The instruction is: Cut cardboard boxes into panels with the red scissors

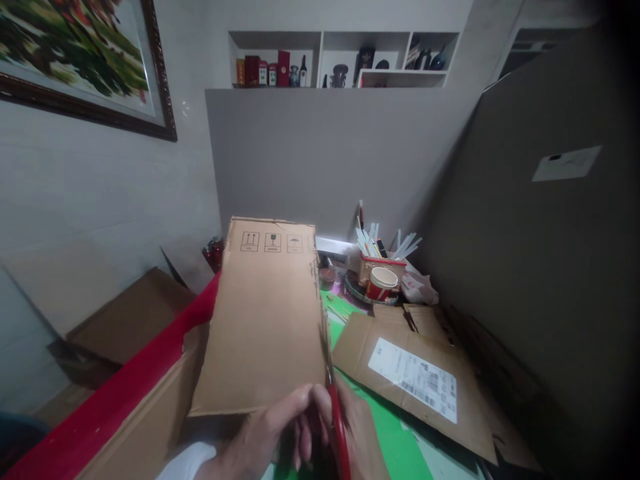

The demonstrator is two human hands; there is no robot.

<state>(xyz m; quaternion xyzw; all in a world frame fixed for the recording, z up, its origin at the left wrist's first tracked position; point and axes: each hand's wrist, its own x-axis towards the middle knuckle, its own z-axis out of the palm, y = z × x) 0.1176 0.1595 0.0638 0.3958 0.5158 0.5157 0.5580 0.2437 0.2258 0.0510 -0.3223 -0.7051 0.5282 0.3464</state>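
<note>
Scissors (338, 423) with red handles are grasped in the right hand (359, 430), their blades set along the ragged right edge of the cardboard panel (265, 320), which is positioned directly ahead of the hands. Cutting along that edge is judged to be the step in hand; for the next move, the blades would need to be kept in line with it and the panel steadied. At the panel's near right corner, the left hand (267, 427) is placed with its thumb extended and fingers curled below; whether the corner is firmly pinched cannot be told. Beside that corner, the right hand is held low, the scissors pointed toward the panel's far end. Right of the panel, a labelled cardboard piece (363, 343) is seen over a green surface (400, 450).
</note>
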